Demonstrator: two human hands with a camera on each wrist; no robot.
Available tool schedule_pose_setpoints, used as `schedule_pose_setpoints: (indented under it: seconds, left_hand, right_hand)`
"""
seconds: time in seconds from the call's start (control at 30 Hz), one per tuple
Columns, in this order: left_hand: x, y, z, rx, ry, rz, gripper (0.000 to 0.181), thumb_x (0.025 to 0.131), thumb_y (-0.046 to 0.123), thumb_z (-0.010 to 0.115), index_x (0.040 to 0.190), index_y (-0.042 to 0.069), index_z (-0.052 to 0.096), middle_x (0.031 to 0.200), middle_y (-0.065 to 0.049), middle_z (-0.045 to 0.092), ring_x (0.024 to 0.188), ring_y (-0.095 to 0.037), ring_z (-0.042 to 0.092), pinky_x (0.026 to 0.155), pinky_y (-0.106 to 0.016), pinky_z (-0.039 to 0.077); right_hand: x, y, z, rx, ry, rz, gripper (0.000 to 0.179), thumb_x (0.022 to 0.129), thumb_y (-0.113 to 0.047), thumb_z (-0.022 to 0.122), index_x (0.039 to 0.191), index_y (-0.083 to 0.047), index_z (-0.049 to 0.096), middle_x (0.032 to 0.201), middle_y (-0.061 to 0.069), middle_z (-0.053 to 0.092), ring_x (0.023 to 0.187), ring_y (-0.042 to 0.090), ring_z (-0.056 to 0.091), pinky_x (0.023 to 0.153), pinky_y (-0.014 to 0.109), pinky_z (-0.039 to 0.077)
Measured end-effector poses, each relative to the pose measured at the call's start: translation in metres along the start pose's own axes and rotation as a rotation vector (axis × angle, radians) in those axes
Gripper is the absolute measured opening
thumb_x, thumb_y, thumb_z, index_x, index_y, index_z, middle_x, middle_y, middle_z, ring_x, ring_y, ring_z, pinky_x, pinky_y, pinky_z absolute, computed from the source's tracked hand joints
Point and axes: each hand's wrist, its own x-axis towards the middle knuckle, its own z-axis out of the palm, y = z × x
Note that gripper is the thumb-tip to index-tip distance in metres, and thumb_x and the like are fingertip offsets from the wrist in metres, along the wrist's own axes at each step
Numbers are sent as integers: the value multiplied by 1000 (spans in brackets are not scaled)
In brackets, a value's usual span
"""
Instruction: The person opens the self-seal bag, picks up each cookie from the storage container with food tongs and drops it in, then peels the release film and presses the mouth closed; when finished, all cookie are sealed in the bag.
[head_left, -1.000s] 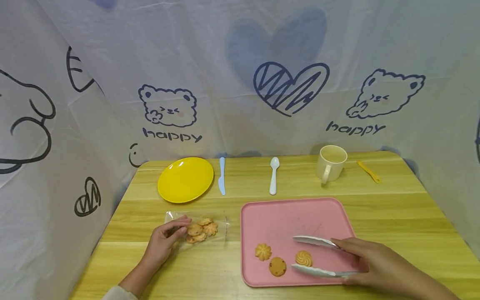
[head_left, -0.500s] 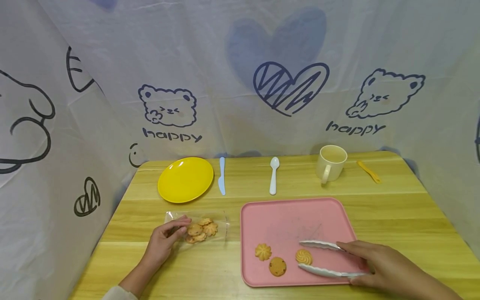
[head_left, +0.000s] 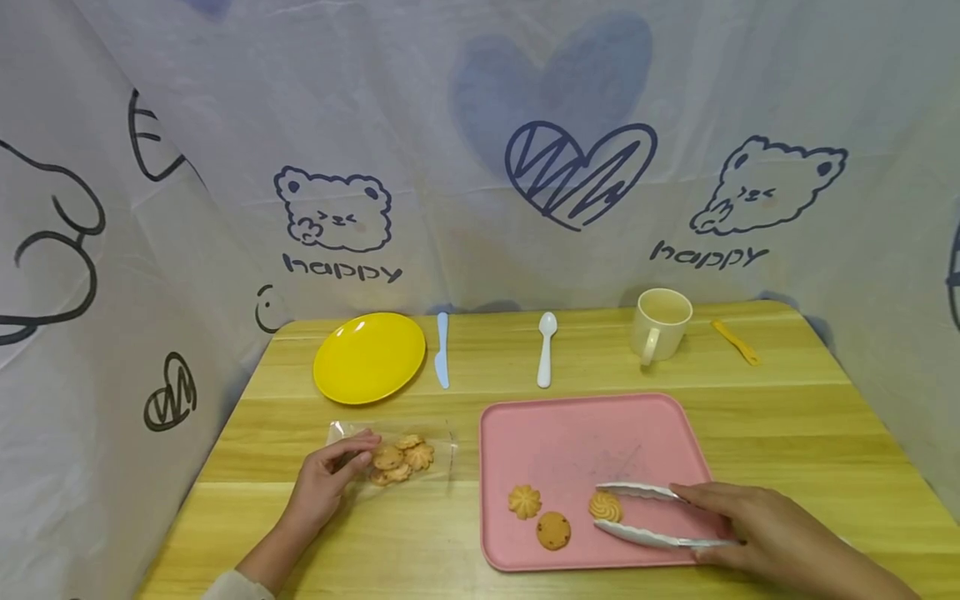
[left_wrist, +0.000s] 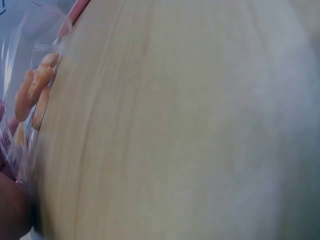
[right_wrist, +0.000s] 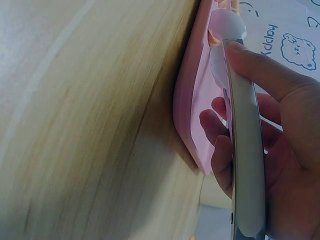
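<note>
My left hand holds the near-left edge of a clear plastic bag between thumb and fingers. Several cookies lie inside it, also visible at the upper left of the left wrist view. My right hand grips metal tongs with white scalloped tips, thumb along one arm in the right wrist view. Over the pink tray, the tong tips stand on either side of a round swirl cookie, right at its edges. To its left on the tray are a flower-shaped cookie and a chocolate-chip cookie.
Along the back of the wooden table lie a yellow plate, a light blue knife, a white spoon, a cream mug and a small orange utensil. Printed cloth hangs behind and at the sides.
The tongs have shifted a little to the right and their tips have drawn closer together around the swirl cookie, which has slid slightly away from me. My left hand and the bag stay put.
</note>
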Motion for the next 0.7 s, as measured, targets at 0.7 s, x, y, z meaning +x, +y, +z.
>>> schedule_pose_setpoints:
  seconds: [0.7]
  left_hand:
    - [1,-1,0,26,0,-9,27,100,6,67,122,-9,70,126,-17,72,132,2,54,107,-11,44]
  right_hand:
    - [19,-8,-6,113,21,37,63,89,-45,80,143,-19,63,74,-19,48,64,-4,43,54,17,39]
